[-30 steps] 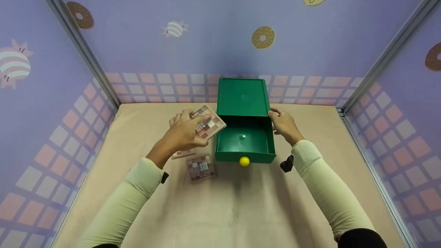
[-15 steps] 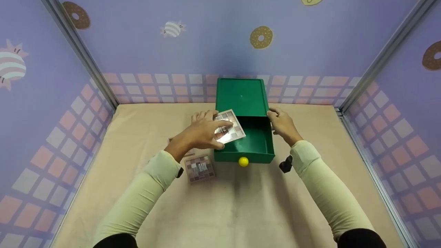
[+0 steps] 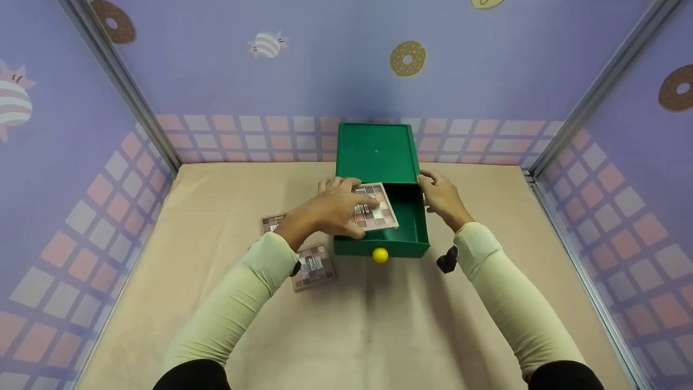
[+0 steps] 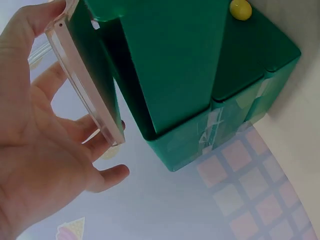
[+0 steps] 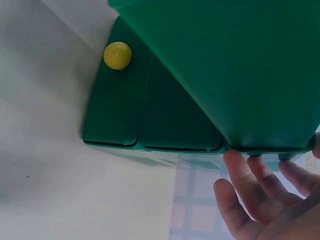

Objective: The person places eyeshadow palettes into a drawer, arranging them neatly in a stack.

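Observation:
My left hand (image 3: 337, 208) holds an eyeshadow palette (image 3: 384, 214) by its sides, above the pulled-out top drawer (image 3: 400, 248) of a green drawer cabinet (image 3: 376, 151). Seen from the left wrist, the palette (image 4: 82, 82) is tilted on edge beside the drawer, thumb on one side and fingers on the other. At the cabinet's right side is my right hand (image 3: 445, 199); the right wrist view has its fingertips (image 5: 235, 157) touching the side wall. Two more palettes lie on the table: one (image 3: 314, 268) left of the drawer front, another (image 3: 270, 222) partly hidden by the left wrist.
A yellow knob (image 3: 380, 255) sticks out from the drawer front. Lower drawers (image 5: 170, 110) below it are closed, with another yellow knob (image 5: 118, 55). The cabinet stands near the patterned back wall (image 3: 260, 81); a cloth (image 3: 379, 325) covers the table.
The left hand has carried its palette rightward from beside the cabinet to over the open drawer. The right hand has stayed at the cabinet's side.

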Action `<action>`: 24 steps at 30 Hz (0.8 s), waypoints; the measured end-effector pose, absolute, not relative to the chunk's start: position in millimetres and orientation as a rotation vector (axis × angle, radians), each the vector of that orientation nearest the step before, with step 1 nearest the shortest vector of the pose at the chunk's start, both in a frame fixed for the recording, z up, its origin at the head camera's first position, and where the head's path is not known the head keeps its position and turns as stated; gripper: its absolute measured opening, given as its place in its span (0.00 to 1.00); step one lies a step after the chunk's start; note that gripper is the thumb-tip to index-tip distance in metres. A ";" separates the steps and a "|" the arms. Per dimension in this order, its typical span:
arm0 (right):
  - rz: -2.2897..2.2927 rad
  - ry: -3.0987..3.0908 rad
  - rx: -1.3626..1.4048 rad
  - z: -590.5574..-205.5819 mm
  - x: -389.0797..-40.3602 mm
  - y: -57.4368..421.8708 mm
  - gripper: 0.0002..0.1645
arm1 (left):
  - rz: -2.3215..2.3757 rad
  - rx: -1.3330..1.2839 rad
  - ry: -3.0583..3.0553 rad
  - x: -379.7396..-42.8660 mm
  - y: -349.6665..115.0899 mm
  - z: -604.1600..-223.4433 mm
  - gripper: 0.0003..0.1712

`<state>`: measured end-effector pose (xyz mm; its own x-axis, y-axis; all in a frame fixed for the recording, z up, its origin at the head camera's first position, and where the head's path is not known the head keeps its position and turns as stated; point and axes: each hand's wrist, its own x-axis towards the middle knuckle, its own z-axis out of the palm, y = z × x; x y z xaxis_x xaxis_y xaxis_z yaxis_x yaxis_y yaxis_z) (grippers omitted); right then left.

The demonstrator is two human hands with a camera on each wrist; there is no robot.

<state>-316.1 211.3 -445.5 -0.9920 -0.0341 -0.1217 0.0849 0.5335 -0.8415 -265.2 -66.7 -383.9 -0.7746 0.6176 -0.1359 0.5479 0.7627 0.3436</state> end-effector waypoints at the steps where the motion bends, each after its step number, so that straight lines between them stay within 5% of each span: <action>1: -1.463 2.641 0.046 -445.8 -315.6 211.4 0.34 | 0.414 0.922 2.704 -265.2 -66.3 -384.5 0.38; 24: -1.464 2.642 0.055 -445.9 -314.7 208.9 0.33 | 0.519 1.002 2.617 -276.2 -73.6 -395.6 0.41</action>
